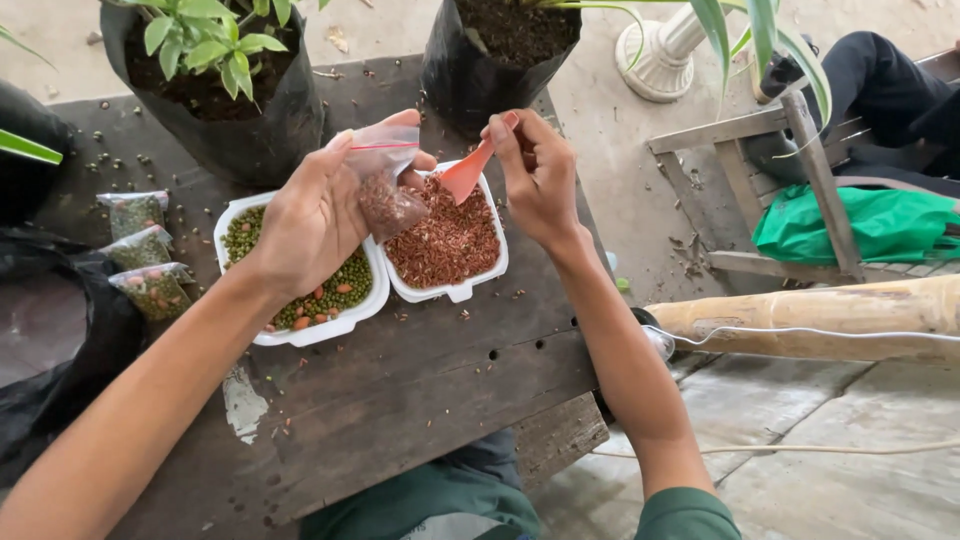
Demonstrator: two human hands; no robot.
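My left hand (315,215) holds a small clear zip bag (385,180) partly filled with reddish-brown grains, above two white foam trays. My right hand (535,175) grips a small orange spoon (467,172) whose bowl points at the bag's mouth. The right tray (450,290) holds reddish-brown grains. The left tray (305,330) holds green pellets mixed with some orange ones. Both trays sit on a dark wooden table (400,400).
Three filled small bags (140,250) lie at the table's left. Two black grow bags with plants (215,90) (500,60) stand at the back. A wooden frame with a green bag (870,220) and a thick bamboo pole (830,315) are on the right.
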